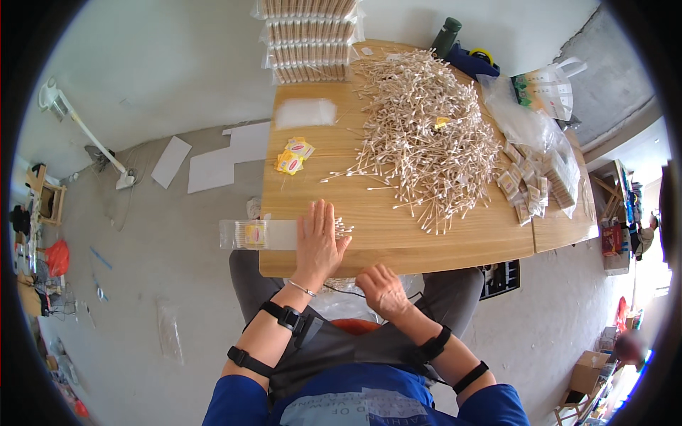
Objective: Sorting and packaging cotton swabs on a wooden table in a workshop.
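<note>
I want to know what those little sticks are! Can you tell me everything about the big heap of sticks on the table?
The heap of cotton swabs is a big loose mound of thin pale sticks with small white tips, lying criss-cross in every direction. It covers the middle and far part of the wooden table, with stray swabs spilling toward the near edge. A small yellow label sits on top. Clear bags of packets lie against its right side. Neither hand touches it.
</note>
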`<state>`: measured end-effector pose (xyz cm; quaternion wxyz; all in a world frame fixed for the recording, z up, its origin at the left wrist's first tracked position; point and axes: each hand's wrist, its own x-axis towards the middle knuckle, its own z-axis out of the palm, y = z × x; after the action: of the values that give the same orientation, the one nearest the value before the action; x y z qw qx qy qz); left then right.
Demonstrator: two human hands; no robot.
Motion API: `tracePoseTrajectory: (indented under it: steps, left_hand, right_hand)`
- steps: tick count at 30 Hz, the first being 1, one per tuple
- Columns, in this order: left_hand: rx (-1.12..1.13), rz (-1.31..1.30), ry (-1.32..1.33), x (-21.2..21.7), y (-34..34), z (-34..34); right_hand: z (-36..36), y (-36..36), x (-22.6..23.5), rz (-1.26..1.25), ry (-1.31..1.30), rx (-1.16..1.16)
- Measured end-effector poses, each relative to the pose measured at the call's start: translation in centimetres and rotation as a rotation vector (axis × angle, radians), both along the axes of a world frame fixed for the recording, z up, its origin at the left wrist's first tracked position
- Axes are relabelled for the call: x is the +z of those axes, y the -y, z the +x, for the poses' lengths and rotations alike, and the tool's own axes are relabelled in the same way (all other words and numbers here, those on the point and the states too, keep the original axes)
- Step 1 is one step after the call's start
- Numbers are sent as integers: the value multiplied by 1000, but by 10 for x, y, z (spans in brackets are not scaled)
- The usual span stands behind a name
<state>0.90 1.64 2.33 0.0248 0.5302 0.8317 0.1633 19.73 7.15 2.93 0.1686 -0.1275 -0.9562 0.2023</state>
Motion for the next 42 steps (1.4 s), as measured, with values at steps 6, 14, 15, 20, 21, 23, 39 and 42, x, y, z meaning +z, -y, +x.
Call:
tracePoseTrajectory:
  steps: [6, 14, 15, 20, 21, 23, 39, 42]
  left_hand:
    - [53, -2, -95, 1, 8, 13]
    - [32, -15, -47, 1, -4, 6]
    - [34, -18, -30, 2, -6, 5]
    - [-4, -56, -44, 6, -1, 3]
    - [-32, -77, -44, 7, 3, 5]
    - [-36, -64, -51, 3, 9, 10]
    - [251, 854, 771, -20, 27, -2]
    - [238, 864, 780, -22, 29, -5]
  right_hand:
    - [-16, -5, 7, -30, -94, -22]
    - [-71, -110, -7, 164, -94, -408]
    - [-76, -118, -7, 205, -62, -441]
    - [-92, -136, -1, 174, 17, -415]
    - [-93, -137, 1, 181, 88, -384]
    - [-99, -135, 2, 200, 107, -353]
    - [-114, -37, 2, 17, 15, -185]
    - [-97, -15, -1, 61, 72, -169]
